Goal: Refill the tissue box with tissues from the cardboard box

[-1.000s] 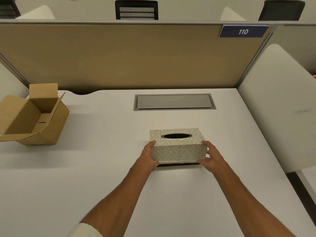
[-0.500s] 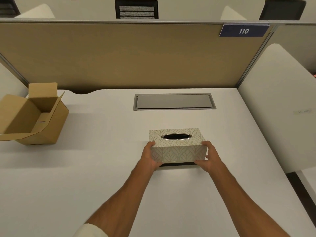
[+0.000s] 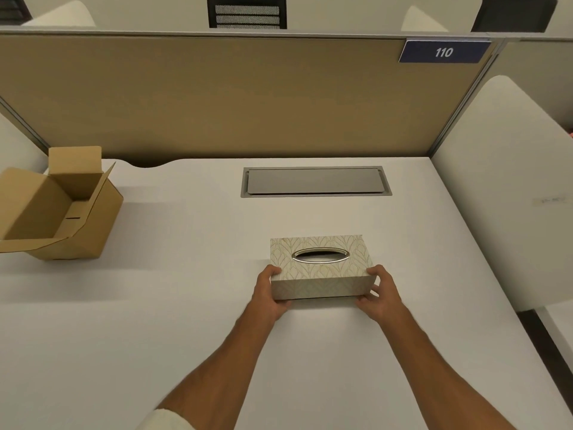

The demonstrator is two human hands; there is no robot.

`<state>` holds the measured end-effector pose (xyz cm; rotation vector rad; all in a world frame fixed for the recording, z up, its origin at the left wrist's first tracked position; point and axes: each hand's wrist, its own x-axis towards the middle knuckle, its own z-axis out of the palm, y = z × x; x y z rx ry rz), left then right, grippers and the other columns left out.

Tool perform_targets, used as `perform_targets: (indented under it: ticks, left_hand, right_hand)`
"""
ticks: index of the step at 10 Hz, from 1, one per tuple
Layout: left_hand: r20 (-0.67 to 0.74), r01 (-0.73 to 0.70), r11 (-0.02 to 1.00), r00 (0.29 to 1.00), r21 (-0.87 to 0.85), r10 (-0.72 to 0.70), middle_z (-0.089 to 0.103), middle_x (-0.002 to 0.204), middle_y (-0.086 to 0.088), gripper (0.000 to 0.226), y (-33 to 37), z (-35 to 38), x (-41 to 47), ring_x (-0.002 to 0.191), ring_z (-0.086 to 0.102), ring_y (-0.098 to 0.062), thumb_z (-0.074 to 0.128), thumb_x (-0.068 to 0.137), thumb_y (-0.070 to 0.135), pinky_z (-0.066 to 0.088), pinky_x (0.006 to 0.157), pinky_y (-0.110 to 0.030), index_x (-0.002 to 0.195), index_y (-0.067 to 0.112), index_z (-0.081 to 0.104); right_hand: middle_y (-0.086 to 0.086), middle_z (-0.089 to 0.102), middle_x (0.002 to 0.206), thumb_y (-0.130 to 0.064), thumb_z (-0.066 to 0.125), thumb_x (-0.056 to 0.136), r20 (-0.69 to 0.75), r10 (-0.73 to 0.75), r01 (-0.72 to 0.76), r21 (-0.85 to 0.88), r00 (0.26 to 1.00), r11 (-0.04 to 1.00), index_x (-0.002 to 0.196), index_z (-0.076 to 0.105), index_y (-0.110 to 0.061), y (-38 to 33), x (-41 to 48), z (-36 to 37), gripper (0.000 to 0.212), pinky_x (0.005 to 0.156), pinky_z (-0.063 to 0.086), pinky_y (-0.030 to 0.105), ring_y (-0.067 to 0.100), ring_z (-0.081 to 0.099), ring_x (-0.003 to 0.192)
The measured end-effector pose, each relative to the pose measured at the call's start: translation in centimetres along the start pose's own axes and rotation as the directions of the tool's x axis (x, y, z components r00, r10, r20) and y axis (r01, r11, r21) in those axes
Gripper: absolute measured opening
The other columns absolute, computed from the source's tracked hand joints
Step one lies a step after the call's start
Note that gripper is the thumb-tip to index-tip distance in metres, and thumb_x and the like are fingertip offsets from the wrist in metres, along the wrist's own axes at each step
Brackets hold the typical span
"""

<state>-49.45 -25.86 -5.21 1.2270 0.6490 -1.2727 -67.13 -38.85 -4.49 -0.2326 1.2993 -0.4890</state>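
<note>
A cream patterned tissue box (image 3: pixel 322 270) with a silver-rimmed oval slot on top sits in the middle of the white desk (image 3: pixel 186 305). My left hand (image 3: pixel 269 290) grips its near left corner and my right hand (image 3: pixel 379 291) grips its near right corner. The box is tilted, so the slot faces me more. An open brown cardboard box (image 3: pixel 59 209) stands at the far left of the desk, flaps spread; the part of its inside that shows is bare cardboard, and no tissues show.
A grey metal cable hatch (image 3: pixel 315 181) is set flush in the desk behind the tissue box. A tan partition (image 3: pixel 217 97) with a "110" plate (image 3: pixel 444 51) closes the back. A white side panel (image 3: pixel 508 193) stands at the right.
Both hands have kept their hold while the tissue box's cover dropped and tipped toward me; the dark gap under its front edge is gone.
</note>
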Motion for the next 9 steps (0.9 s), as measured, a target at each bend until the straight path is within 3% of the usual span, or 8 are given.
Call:
perform_targets:
  ticks: [2,3,4,5,6,7,8,9]
  left_hand:
    - [-0.068,-0.039,0.994,0.997,0.106,0.046,0.055,0.101,-0.01,0.059,-0.2,-0.9,0.3,0.089,0.055,-0.024,0.073,0.063,0.025,0.05,0.065,-0.031,0.116,0.004,0.056]
    - [-0.064,-0.075,0.991,0.995,0.107,0.082,0.055,0.105,-0.015,0.06,-0.5,-1.2,0.5,0.09,0.054,-0.026,0.071,0.064,0.019,0.052,0.066,-0.03,0.119,0.001,0.055]
    - [-0.092,-0.108,0.986,0.988,0.128,0.12,0.053,0.105,-0.017,0.059,-0.6,-1.3,0.8,0.09,0.054,-0.027,0.072,0.063,0.015,0.057,0.081,-0.036,0.118,0.0,0.053]
    - [-0.125,-0.113,0.982,0.983,0.149,0.132,0.051,0.107,-0.017,0.06,-0.6,-1.3,0.8,0.092,0.055,-0.028,0.072,0.063,0.015,0.057,0.083,-0.038,0.118,0.002,0.051]
    - [-0.148,-0.114,0.968,0.978,0.224,0.149,0.055,0.117,-0.018,0.061,-0.5,-1.4,0.6,0.108,0.057,-0.03,0.072,0.064,0.02,0.052,0.084,-0.04,0.118,0.004,0.051]
    - [-0.143,-0.114,0.949,0.976,0.294,0.162,0.056,0.111,-0.017,0.054,-0.6,-1.5,0.8,0.104,0.056,-0.03,0.071,0.066,0.023,0.049,0.081,-0.039,0.112,0.003,0.052]
    - [-0.126,-0.165,0.878,0.961,0.45,0.245,0.054,0.094,-0.013,0.04,-0.4,-1.6,0.7,0.085,0.051,-0.027,0.068,0.07,0.029,0.043,0.071,-0.035,0.098,0.003,0.056]
    - [-0.108,-0.254,0.776,0.918,0.577,0.381,0.055,0.086,-0.012,0.034,0.0,-1.7,0.1,0.076,0.05,-0.026,0.067,0.072,0.033,0.04,0.068,-0.034,0.087,0.004,0.059]
  right_hand:
    - [0.007,0.051,0.106,-0.022,0.062,0.072,-0.097,-0.1,0.087,-0.125,0.99,0.988,0.112,0.056,-0.008,0.4,1.0,-0.4,0.044,0.063,0.042,0.027,0.021,0.05,0.093]
    - [0.008,0.052,0.108,-0.035,0.068,0.075,-0.117,-0.169,0.137,-0.245,0.979,0.96,0.115,0.054,-0.007,0.9,1.6,-1.0,0.051,0.074,0.042,0.033,0.023,0.05,0.096]
    - [0.009,0.057,0.106,-0.045,0.075,0.076,-0.117,-0.252,0.191,-0.383,0.961,0.904,0.107,0.056,-0.007,1.4,2.6,-1.6,0.053,0.095,0.048,0.044,0.025,0.055,0.096]
    - [0.009,0.057,0.1,-0.048,0.075,0.075,-0.118,-0.301,0.222,-0.439,0.946,0.871,0.104,0.06,-0.003,1.6,2.9,-1.8,0.055,0.101,0.046,0.048,0.026,0.057,0.095]
    - [0.006,0.052,0.078,-0.053,0.072,0.075,-0.106,-0.373,0.27,-0.515,0.922,0.813,0.075,0.059,-0.01,1.5,2.4,-1.9,0.045,0.078,0.047,0.04,0.021,0.048,0.077]
    - [0.004,0.044,0.066,-0.054,0.07,0.076,-0.066,-0.41,0.312,-0.545,0.909,0.778,0.058,0.047,-0.015,1.7,2.3,-2.0,0.049,0.062,0.035,0.033,0.018,0.039,0.064]
    - [0.008,0.055,0.08,-0.056,0.066,0.079,-0.042,-0.494,0.355,-0.643,0.868,0.679,0.074,0.059,-0.011,1.6,2.0,-2.0,0.045,0.067,0.042,0.034,0.028,0.052,0.08]
    - [0.013,0.059,0.116,-0.055,0.065,0.081,-0.08,-0.555,0.35,-0.7,0.828,0.623,0.119,0.057,-0.004,1.4,1.7,-1.7,0.064,0.096,0.043,0.042,0.034,0.053,0.114]
